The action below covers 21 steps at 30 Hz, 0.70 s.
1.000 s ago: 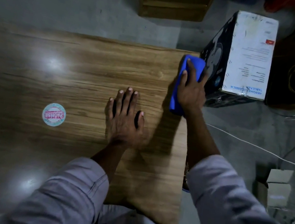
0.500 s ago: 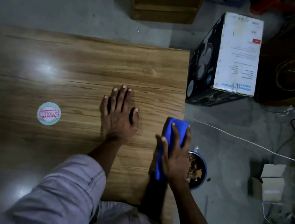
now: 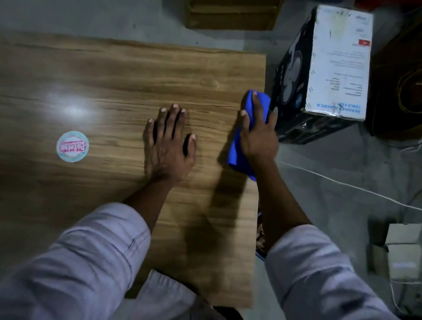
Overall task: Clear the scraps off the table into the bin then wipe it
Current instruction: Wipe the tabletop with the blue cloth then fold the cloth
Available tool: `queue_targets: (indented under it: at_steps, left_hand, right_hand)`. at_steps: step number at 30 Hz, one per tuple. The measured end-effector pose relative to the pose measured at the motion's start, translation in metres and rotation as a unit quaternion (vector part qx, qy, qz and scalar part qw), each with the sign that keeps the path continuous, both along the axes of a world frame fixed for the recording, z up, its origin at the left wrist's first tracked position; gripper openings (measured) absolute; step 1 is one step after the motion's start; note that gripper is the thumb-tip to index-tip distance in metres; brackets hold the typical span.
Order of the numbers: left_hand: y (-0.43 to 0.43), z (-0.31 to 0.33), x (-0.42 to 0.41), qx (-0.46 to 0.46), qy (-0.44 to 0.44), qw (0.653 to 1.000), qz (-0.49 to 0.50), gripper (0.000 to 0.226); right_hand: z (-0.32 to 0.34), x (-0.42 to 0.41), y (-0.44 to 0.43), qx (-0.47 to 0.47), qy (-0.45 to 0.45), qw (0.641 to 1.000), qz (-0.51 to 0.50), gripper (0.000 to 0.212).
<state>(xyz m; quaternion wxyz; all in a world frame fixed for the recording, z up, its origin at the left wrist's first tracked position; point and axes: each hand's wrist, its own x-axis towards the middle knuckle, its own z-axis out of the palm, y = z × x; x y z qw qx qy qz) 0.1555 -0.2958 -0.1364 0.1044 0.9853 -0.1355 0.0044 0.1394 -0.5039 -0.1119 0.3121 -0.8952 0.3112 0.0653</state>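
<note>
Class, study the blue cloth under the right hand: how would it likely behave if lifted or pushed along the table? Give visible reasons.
Probably floppy: the blue cloth bunches and folds under the right hand, so it would likely droop when lifted. Seemingly light: one hand covers most of it. Pushed, it should slide easily, since the table looks smooth and glossy.

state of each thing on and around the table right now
left hand, flat on the table, fingers straight
right hand, pressing the blue cloth
blue cloth, bunched, at the table's right edge
round sticker, lying flat
fan box, closed, on the floor
</note>
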Motion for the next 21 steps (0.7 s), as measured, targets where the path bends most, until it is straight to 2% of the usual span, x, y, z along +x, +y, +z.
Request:
queue_targets:
  at_steps: [4, 9, 12, 18, 21]
  left_hand:
    - [0.004, -0.004, -0.006, -0.013, -0.005, 1.0, -0.012, 0.061]
    - [0.019, -0.005, -0.047, -0.055, 0.038, 0.997, -0.032, 0.07]
    - [0.03, 0.0, -0.091, -0.039, 0.057, 0.996, -0.061, 0.076]
    - [0.056, 0.006, -0.182, -0.024, 0.09, 0.992, -0.09, 0.086]
    - [0.071, 0.008, -0.215, -0.03, 0.091, 0.989, -0.11, 0.085]
  right_hand:
    - [-0.005, -0.112, 0.036, 0.007, -0.029, 1.0, -0.006, 0.053]
    - [0.009, -0.241, 0.084, 0.0, 0.038, 0.999, -0.017, 0.054]
    - [0.01, -0.235, 0.082, -0.012, 0.038, 0.999, -0.015, 0.054]
    - [-0.003, -0.137, 0.05, -0.004, 0.015, 1.0, -0.024, 0.055]
    - [-0.009, -0.125, 0.049, -0.002, 0.016, 1.0, -0.024, 0.056]
